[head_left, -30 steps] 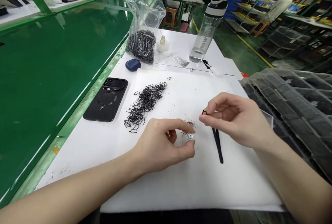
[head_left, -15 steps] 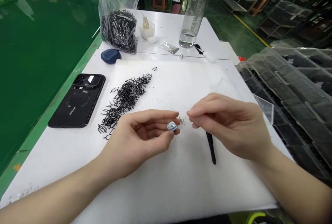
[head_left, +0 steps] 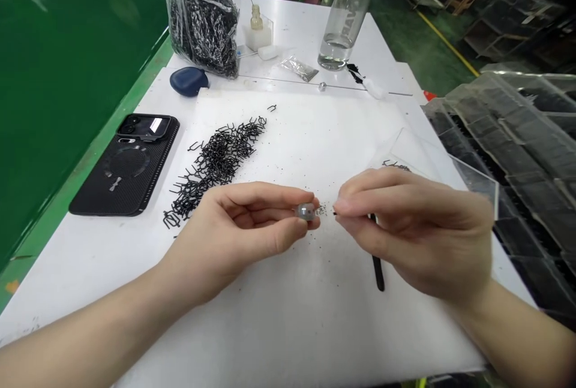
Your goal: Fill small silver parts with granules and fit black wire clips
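The left hand point(head_left: 238, 235) pinches a small clear part point(head_left: 306, 211); the right hand's point(head_left: 414, 232) fingers close together, apparently on a tiny black clip point(head_left: 335, 213). Many black clips point(head_left: 216, 163) lie heaped, and a bag point(head_left: 204, 31) holds more.
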Tool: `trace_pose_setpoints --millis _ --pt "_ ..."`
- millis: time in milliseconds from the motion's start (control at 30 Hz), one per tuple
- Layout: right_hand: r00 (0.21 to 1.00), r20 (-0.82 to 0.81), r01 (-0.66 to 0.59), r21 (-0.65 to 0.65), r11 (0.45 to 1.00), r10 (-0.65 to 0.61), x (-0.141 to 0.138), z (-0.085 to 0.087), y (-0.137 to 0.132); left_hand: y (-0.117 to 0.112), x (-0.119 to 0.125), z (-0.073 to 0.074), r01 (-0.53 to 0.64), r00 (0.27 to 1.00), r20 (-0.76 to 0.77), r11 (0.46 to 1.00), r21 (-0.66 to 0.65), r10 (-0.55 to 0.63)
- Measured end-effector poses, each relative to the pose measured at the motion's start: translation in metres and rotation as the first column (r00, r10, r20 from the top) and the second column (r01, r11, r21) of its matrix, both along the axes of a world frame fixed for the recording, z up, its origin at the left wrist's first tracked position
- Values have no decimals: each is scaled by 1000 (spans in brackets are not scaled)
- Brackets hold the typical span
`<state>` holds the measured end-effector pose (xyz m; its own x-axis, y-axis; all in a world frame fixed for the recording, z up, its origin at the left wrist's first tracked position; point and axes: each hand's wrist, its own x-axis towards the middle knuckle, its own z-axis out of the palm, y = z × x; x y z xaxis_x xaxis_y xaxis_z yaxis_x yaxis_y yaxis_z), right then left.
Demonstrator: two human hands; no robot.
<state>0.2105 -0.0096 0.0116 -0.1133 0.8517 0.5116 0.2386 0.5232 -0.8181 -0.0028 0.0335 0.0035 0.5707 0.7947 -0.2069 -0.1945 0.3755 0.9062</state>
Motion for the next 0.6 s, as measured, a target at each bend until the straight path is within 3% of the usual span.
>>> trace_pose_setpoints --millis 300,467,600 --pt "991 110 74 40 996 -78 -1 3 -8 1 1 1 -4 1000 -8 1000 -29 3" --pt "979 128 151 57 987 -157 -3 2 -8 2 3 3 -105 976 -182 992 73 116" --pt "967 127 216 35 976 -219 -7 -1 -11 2 4 2 -141 958 -236 984 111 164"
